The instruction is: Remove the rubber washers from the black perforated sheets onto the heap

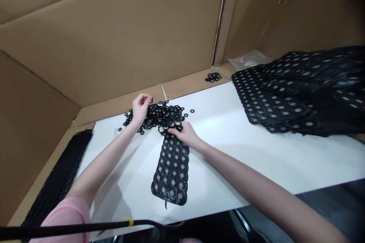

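A black moulded rubber sheet (171, 171) with rows of round holes lies on the white table, its near end toward me. My right hand (185, 133) grips its far end, thumb on top and fingers at the edge. Just beyond it spreads a pile of small black rings (164, 113), some scattered loose around the edges. My left hand (140, 109) is over the pile's left side, fingers pinched together, with a small black ring (151, 100) at the fingertips.
Tall cardboard walls (142, 38) enclose the white table (216, 121). Stacked black perforated sheets (296, 91) lie at the right, and more black sheets (59, 174) at the left edge. A small cluster of rings (213, 77) sits at the back. A black cable (71, 229) crosses in front.
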`<state>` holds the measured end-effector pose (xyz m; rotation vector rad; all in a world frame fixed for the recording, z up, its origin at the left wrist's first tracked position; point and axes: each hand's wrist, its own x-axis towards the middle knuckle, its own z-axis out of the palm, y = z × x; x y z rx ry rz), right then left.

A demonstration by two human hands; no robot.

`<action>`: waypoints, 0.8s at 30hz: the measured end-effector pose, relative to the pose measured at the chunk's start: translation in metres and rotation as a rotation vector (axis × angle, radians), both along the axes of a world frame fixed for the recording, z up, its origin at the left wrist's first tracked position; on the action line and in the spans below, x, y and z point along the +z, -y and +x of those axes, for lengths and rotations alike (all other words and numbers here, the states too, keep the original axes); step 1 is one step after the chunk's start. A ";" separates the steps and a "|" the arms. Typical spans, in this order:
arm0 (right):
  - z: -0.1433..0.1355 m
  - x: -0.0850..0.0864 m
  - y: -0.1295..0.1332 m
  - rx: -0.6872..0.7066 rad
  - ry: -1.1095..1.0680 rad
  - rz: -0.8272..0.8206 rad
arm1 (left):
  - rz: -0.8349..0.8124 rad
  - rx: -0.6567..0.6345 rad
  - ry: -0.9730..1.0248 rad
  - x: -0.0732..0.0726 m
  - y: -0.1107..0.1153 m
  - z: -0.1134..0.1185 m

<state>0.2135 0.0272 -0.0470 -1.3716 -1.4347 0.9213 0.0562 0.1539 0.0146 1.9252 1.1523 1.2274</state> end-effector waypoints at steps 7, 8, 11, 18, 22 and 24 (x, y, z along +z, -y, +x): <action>0.001 0.008 0.003 -0.064 -0.167 0.066 | 0.161 -0.073 -0.580 0.007 -0.014 -0.018; 0.001 0.008 0.003 -0.071 -0.176 0.071 | 0.184 -0.082 -0.631 0.007 -0.014 -0.018; 0.000 0.009 0.004 -0.078 -0.200 0.070 | 0.191 -0.111 -0.656 0.010 -0.012 -0.015; 0.000 0.012 0.006 -0.073 -0.177 0.129 | -0.319 -0.630 -0.419 0.032 0.025 -0.007; -0.001 0.012 0.007 -0.075 -0.132 0.172 | -0.476 -0.718 -0.413 0.031 0.039 0.003; -0.001 0.011 0.008 -0.081 -0.094 0.177 | -0.467 -0.710 -0.359 0.027 0.040 0.006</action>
